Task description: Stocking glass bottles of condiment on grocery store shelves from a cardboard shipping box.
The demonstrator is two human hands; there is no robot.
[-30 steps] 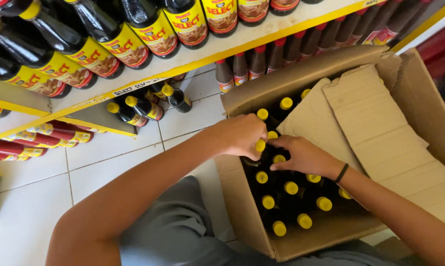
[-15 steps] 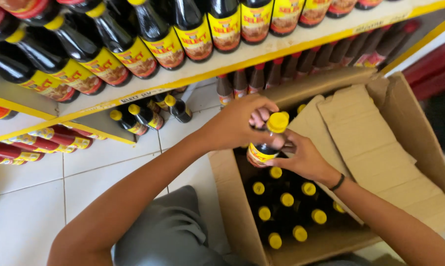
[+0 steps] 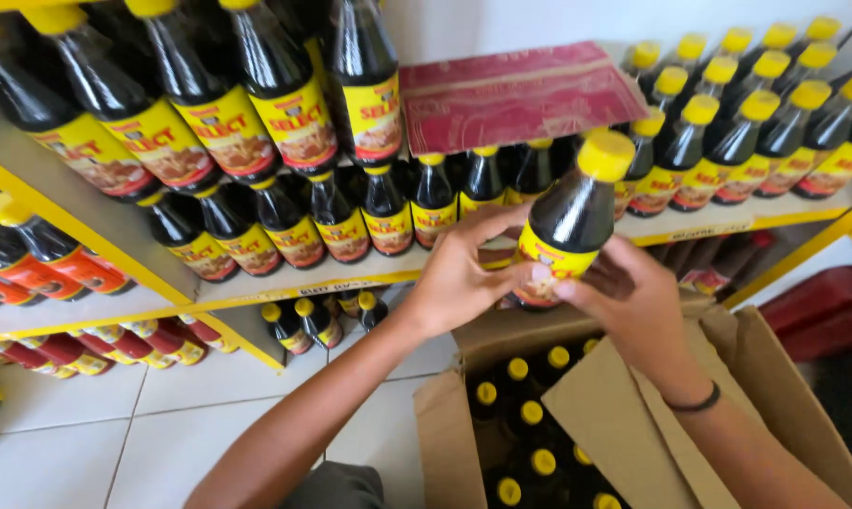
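Yellow-edged shelving (image 3: 256, 292) fills the upper field of the head view, its tiers packed with rows of dark sauce bottles (image 3: 285, 104) bearing yellow caps and yellow labels; a red cardboard sheet (image 3: 516, 94) lies on top of the bottles of the middle tier. White floor tiles (image 3: 77, 434) occupy the lower left. At lower right stands an open brown cardboard box (image 3: 784, 405), flaps raised, a loose cardboard divider (image 3: 624, 424) leaning inside it; yellow-capped boxed bottles (image 3: 530, 415) stand upright in its compartments.

Above the box and in front of the middle shelf edge, both hands hold a single dark bottle (image 3: 567, 221), upright with its yellow cap (image 3: 605, 154) tilted slightly to the right. The left hand (image 3: 459, 273) wraps the bottle's lower left side, fingers curled and closed against the label, thumb extended along the front. The right hand (image 3: 629, 297) grips the base and lower right side, fingers (image 3: 563, 287) bent around the bottom of the bottle, also closed on it. A dark wristband (image 3: 695, 405) circles the right wrist. The left forearm runs diagonally from the lower centre of the frame.
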